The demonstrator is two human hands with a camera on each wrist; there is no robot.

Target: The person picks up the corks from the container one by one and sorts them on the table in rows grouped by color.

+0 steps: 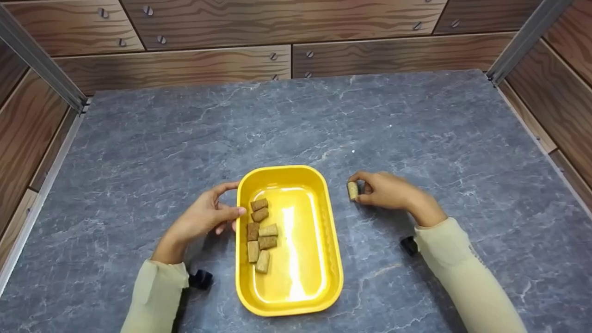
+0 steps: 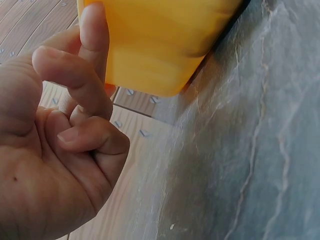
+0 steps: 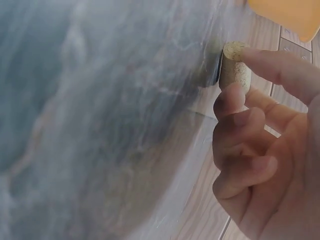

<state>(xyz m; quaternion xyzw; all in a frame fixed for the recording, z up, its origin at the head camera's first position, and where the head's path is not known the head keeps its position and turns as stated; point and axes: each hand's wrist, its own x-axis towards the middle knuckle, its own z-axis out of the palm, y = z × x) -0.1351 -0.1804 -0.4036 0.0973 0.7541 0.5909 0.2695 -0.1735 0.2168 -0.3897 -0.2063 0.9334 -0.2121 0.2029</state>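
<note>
In the head view a yellow plastic tray [image 1: 312,259] stands in front of me, its long sides running away from me. Several corks [image 1: 262,262], some pale and some browner, lie inside along its left wall. My left hand [image 1: 200,217] holds the tray's left rim, thumb over the edge and other fingers outside. To the right of the tray, my right hand [image 1: 391,190] pinches one pale cork [image 1: 353,190] between thumb and fingers, low over the tabletop. The right wrist view shows that cork's speckled end, with the thumb at it.
The tabletop [image 1: 185,134] is grey with a marble pattern. Wood-patterned panels [image 1: 222,69] with screw heads enclose it at the back and sides, joined by metal corner posts [image 1: 46,60]. Small white specks [image 1: 353,151] dot the surface beyond my right hand.
</note>
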